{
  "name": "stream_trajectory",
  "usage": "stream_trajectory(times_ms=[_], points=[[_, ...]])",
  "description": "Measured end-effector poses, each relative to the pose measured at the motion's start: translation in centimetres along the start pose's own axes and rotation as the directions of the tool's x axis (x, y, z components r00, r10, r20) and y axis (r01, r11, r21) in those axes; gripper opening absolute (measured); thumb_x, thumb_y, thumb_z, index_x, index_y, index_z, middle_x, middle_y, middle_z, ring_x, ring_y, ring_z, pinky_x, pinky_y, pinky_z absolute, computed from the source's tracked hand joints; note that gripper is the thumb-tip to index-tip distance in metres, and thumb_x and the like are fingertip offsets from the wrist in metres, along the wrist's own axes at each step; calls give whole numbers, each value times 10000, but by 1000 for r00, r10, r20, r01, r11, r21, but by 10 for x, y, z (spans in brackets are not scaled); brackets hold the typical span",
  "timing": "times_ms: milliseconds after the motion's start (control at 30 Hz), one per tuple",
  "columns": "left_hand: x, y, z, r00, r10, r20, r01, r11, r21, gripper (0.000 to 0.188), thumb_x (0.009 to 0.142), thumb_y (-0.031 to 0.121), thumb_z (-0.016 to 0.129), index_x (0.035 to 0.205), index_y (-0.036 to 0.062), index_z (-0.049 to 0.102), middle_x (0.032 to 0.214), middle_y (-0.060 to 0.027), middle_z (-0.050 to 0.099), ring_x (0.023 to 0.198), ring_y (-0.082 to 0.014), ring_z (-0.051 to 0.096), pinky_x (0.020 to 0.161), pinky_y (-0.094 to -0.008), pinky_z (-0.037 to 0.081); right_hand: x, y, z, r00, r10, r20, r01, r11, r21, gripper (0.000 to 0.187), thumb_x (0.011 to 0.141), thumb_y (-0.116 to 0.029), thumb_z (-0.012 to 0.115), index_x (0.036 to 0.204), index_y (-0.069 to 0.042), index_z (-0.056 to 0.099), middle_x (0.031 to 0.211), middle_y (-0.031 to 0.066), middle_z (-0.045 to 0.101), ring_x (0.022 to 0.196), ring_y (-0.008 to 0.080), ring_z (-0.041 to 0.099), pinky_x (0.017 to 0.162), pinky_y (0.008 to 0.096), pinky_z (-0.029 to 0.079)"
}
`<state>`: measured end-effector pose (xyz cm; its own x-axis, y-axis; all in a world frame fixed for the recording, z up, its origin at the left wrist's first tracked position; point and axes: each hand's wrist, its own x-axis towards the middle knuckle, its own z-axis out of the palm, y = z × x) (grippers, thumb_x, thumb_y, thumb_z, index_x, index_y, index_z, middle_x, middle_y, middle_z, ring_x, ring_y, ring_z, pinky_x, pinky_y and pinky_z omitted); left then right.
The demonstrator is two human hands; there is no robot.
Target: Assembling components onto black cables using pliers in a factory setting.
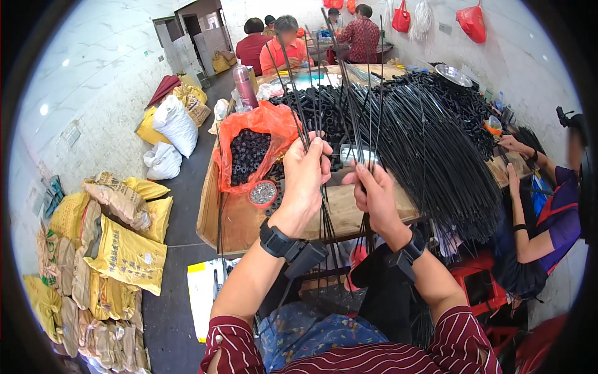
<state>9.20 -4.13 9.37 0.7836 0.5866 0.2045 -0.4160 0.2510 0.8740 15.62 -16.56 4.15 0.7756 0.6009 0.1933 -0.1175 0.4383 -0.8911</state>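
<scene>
Upright before me, several thin black rods (pixel 326 218) are gripped in my left hand (pixel 305 168), its fingers closed around them. My right hand (pixel 375 194) pinches another bunch of long black rods (pixel 354 118), thumb on top. Both bunches reach up past the far side of the wooden table (pixel 227 221) and hang below its near edge. To the right of my hands lies a big fanned pile of black rods (pixel 430 149). Left of my left hand, an open red plastic bag (pixel 280 119) holds small black parts (pixel 249 156). Beside it is a small red bowl (pixel 262 202) of metal bits.
Black plastic parts (pixel 455 93) heap behind the rods, near a metal pan (pixel 453 75). A pink thermos (pixel 245 87) stands at the far left of the table. Yellow sacks (pixel 129 255) pile along the left wall. A co-worker (pixel 542 230) works at right; others sit behind.
</scene>
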Motion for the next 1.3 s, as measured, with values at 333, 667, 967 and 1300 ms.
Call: stream_trajectory(times_ms=[333,667,967,1300], points=[[13,-9,9,995,-13,-102,19,998,62,226,834,149,738,905,70,538,654,52,489,475,-19,392,411,-196,289,-21,-2,6,994,103,48,-103,995,10,219,997,-228,472,1075,-39,548,810,14,604,434,24,347,364,185,229],[21,-18,15,982,60,-179,-51,997,57,295,776,51,762,964,70,535,780,9,589,435,-23,392,349,-201,255,-27,4,5,995,83,53,-80,995,-68,226,1001,-247,476,1022,-35,550,823,41,638,398,29,368,342,196,248],[19,-17,15,984,55,-172,-53,998,16,312,758,-9,741,1001,-25,545,930,-56,589,826,-121,589,743,-246,494,-28,4,3,998,49,40,-46,995,-90,267,1020,-258,428,1072,-25,548,853,58,660,388,37,370,338,199,257],[16,-13,19,985,39,-170,-31,998,52,237,787,45,741,957,67,578,715,36,558,435,-15,390,364,-184,255,-28,1,5,998,53,29,-49,991,-123,280,1022,-261,419,1083,-19,547,851,66,659,397,42,388,346,198,279]])
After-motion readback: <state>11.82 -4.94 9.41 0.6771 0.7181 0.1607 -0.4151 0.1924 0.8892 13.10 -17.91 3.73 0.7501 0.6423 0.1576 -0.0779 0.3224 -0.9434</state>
